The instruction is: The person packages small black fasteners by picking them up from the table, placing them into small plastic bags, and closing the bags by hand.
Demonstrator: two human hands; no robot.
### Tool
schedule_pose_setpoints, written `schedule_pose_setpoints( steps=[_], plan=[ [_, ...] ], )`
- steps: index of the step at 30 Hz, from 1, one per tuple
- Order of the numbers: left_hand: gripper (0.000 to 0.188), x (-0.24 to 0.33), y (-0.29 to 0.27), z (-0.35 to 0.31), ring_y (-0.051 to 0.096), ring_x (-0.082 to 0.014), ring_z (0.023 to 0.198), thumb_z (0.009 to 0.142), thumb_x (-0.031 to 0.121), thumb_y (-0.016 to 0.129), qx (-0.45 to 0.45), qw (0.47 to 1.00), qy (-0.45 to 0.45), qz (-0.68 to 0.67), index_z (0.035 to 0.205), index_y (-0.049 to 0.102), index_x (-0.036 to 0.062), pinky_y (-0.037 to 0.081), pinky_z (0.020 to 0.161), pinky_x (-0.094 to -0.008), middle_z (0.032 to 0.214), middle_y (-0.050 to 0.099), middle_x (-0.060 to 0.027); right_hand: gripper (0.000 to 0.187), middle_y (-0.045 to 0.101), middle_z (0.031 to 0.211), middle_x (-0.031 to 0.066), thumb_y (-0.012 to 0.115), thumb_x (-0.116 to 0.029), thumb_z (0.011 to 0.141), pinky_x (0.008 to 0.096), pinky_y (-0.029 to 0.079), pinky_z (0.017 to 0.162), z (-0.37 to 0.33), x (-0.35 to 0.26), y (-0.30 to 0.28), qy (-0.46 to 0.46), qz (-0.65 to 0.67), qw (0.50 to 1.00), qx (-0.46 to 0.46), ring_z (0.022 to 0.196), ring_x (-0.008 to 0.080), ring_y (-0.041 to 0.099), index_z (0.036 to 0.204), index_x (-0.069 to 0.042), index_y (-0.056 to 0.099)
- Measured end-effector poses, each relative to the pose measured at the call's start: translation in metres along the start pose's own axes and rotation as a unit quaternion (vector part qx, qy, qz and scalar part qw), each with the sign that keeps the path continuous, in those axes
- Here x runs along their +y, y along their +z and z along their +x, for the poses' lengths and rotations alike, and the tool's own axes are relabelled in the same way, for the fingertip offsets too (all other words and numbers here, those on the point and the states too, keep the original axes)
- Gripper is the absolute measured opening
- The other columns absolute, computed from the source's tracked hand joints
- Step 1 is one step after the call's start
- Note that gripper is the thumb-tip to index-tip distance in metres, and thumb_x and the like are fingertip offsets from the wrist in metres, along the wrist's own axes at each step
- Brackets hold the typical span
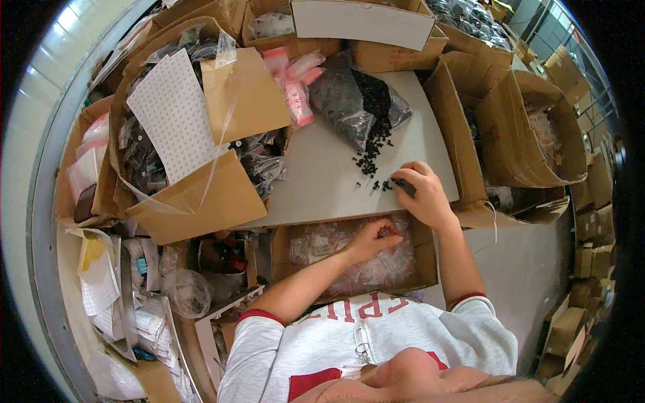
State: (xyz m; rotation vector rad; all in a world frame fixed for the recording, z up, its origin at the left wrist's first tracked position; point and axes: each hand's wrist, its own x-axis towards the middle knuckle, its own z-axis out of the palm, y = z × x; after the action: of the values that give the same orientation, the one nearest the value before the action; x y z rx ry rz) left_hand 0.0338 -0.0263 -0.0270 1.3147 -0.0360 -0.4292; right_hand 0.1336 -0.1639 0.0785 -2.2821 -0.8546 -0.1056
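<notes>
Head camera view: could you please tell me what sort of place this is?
Probably a workshop or packing area for small parts: open cardboard boxes crowd around a pale table, and small black pieces spill onto it from a plastic bag.

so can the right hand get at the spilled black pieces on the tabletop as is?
Looks like yes: the right hand is right beside the nearest spilled black pieces, with only bare tabletop visible between. Whether the dark thing at its fingers is held, I can't tell.
</notes>
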Motion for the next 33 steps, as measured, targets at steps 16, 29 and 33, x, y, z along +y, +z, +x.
schedule_pose_setpoints(
  steps=[16, 29, 33],
  plan=[
    [0.027, 0.015, 0.004, 0.002, 0.058, -0.0110, 0.085, 0.075, 0.015, 0.076, 0.014, 0.997, 0.020, -0.077, 0.095, 0.061, 0.0030, 0.048, 0.074, -0.0263, 0.091, 0.063, -0.0040, 0.012, 0.062, 0.093, 0.0134, 0.064, -0.004, 0.077, 0.0390, 0.051, 0.074, -0.037, -0.034, -0.007, 0.009, 0.040, 0.992, -0.116, 0.082, 0.0332, 0.062, 0.089, -0.003, 0.067],
    [0.040, 0.015, -0.004, -0.012, 0.053, -0.0082, 0.078, 0.080, 0.029, 0.076, -0.147, 0.983, 0.097, -0.051, 0.102, 0.056, 0.0025, 0.046, 0.068, -0.0251, 0.085, 0.056, 0.0006, 0.019, 0.056, 0.110, 0.0120, 0.070, -0.006, 0.069, 0.0382, 0.046, 0.087, -0.047, -0.041, -0.013, -0.099, 0.012, 0.975, -0.197, 0.105, 0.0306, 0.051, 0.087, -0.004, 0.067],
    [0.038, 0.031, 0.004, -0.019, 0.052, -0.0081, 0.073, 0.086, 0.034, 0.069, 0.006, 0.991, 0.116, -0.058, 0.102, 0.056, 0.0017, 0.046, 0.063, -0.0252, 0.085, 0.057, -0.0011, 0.016, 0.061, 0.095, 0.0124, 0.071, -0.006, 0.067, 0.0396, 0.049, 0.078, -0.049, -0.033, -0.011, -0.066, 0.067, 0.987, -0.134, 0.089, 0.0321, 0.058, 0.080, -0.001, 0.062]
  ],
)
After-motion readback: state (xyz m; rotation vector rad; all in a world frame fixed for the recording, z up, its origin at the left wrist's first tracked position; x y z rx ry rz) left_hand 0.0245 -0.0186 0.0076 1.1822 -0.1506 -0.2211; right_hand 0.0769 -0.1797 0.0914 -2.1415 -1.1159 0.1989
